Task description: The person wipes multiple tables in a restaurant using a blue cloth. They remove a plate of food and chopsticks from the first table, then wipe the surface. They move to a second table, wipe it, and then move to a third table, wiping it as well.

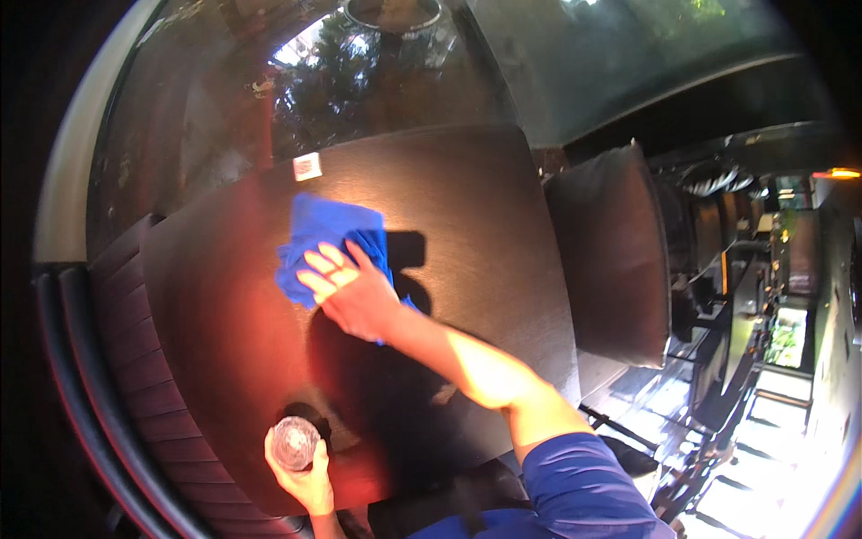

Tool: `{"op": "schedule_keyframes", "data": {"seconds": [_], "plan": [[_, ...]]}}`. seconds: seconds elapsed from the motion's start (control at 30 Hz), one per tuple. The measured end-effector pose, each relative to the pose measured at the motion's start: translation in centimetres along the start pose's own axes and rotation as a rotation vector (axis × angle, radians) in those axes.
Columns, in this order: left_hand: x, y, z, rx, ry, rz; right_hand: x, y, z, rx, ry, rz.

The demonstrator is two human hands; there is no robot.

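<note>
A dark table top (471, 222) stretches out before me, lit by a warm patch of light. Spread under my right hand (357, 293) is a blue cloth (337, 219), with the palm and fingers pressing it on the table. Near the table's lower left edge, my left hand (306, 478) is wrapped around a round, clear glass-like object (296, 442). Its contents, if any, cannot be made out. A small white label with a printed code (308, 166) lies at the table's far edge, beyond the cloth.
A ribbed dark bench seat (155, 377) runs along the left side, beside two thick black tubes (87, 377). To the right stands a dark padded seat or backrest (609, 256). Reflective glass (377, 81) rises behind the table. More furniture stands at far right.
</note>
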State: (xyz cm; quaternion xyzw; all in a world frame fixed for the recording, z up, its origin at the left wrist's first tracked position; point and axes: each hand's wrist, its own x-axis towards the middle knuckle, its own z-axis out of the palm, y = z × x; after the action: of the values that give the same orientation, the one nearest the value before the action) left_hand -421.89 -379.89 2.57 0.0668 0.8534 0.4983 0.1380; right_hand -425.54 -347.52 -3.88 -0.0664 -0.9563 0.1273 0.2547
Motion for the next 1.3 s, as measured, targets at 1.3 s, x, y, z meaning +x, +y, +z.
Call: {"op": "schedule_keyframes", "data": {"seconds": [1.3], "plan": [[5.9,-18.3,-19.6,0.011,-0.171,-0.575,-40.8,-14.5,-17.8,-0.475,-0.002,0.978]]}}
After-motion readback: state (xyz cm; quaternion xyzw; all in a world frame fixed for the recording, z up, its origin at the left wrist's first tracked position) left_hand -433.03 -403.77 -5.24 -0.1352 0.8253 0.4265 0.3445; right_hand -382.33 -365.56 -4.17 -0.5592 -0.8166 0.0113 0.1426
